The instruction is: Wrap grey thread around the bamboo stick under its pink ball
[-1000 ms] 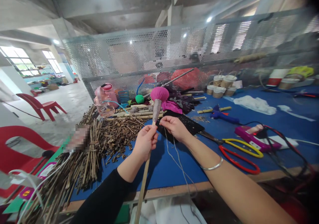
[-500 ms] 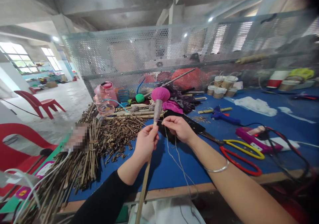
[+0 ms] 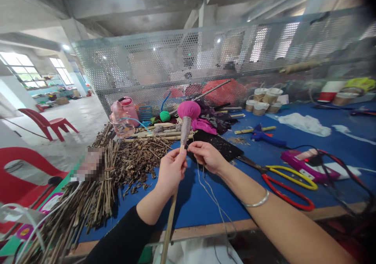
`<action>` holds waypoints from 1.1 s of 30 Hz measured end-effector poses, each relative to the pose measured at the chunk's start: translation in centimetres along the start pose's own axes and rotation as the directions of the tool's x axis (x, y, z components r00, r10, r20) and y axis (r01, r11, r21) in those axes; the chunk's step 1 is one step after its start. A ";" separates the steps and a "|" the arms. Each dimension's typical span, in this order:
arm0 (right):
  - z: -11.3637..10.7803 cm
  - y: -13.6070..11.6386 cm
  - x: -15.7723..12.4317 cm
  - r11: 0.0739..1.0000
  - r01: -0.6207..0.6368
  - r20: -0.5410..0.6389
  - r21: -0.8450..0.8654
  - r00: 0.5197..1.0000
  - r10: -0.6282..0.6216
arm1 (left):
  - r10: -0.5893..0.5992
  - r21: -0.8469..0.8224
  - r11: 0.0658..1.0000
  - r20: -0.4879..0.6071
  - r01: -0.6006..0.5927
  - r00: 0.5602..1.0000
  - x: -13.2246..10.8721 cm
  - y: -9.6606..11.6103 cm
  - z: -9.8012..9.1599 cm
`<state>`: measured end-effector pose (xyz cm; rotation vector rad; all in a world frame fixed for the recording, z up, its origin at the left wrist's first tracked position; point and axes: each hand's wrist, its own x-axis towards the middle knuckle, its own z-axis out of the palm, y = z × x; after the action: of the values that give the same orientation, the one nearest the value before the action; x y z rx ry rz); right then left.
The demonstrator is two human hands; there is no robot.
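My left hand (image 3: pixel 172 169) is closed around a thin wooden stick (image 3: pixel 170 225) that slants down past the table edge. On the stick's upper end sits a round magenta cloth ball (image 3: pixel 188 110). Below the ball, grey thread wrapping (image 3: pixel 185 131) covers a tapering neck. Just right of the stick, my right hand (image 3: pixel 207 154) pinches a grey thread (image 3: pixel 210 191) between thumb and fingers. The thread's loose lengths hang down over the table's front edge. A silver bangle circles the right wrist.
Scissors (image 3: pixel 289 185) with red and yellow handles lie to the right. Beyond them are a blue glue gun (image 3: pixel 267 136) and a purple power strip (image 3: pixel 308 168). Bundled dry stalks (image 3: pixel 96 189) cover the left side. A perforated metal screen (image 3: pixel 141 72) stands behind the blue table (image 3: pixel 194 205).
My right hand has dropped slightly and shifted a little toward the stick with the thread. My left hand keeps its hold on the stick.
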<state>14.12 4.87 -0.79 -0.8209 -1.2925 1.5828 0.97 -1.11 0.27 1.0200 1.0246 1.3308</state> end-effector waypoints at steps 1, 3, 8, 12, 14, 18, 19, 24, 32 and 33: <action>0.1 0.2 0.0 1.000 -0.010 0.010 0.008 1.000 0.010 | -0.002 -0.005 1.000 -0.003 0.002 1.000 0.0 0.0 0.0; 0.1 0.3 0.0 1.000 -0.017 0.015 0.020 1.000 0.017 | -0.017 -0.016 1.000 -0.001 0.017 1.000 0.1 0.0 0.0; -0.2 0.4 0.2 0.999 -0.015 0.035 0.042 0.999 0.013 | -0.050 -0.057 0.997 0.006 0.050 0.999 0.0 0.0 0.2; -0.5 0.5 0.4 0.996 -0.006 0.082 0.088 0.997 -0.001 | 0.006 -0.127 0.992 0.096 0.006 0.995 -0.1 0.3 0.0; -0.6 0.6 0.5 0.995 0.001 0.093 0.097 0.996 -0.010 | 0.017 -0.130 0.991 0.156 0.003 0.988 -0.1 0.4 -0.2; -0.8 0.6 0.6 0.996 0.015 0.084 0.092 0.996 -0.023 | 0.005 -0.073 0.997 0.195 0.009 0.981 0.0 0.2 -0.4; -0.8 0.6 0.6 0.996 0.019 0.082 0.088 0.996 -0.026 | 0.011 -0.069 0.998 0.190 0.002 0.982 0.0 0.2 -0.5; -0.5 0.5 0.4 0.998 0.019 0.078 0.053 0.997 -0.023 | 0.011 -0.086 0.996 0.176 0.005 0.984 -0.1 0.1 -0.4; -0.8 0.8 0.6 0.999 0.032 0.053 0.032 0.998 -0.034 | -0.078 -0.005 0.997 0.204 0.081 0.976 0.5 -0.1 -0.9; -0.8 1.0 0.6 0.999 0.028 0.041 0.019 0.999 -0.029 | -0.127 -0.002 0.992 0.208 0.130 0.970 0.5 -0.1 -1.1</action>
<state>14.37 5.70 -1.91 -0.7583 -1.3114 1.5945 -0.09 -0.60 -0.09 1.0400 0.9052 1.1002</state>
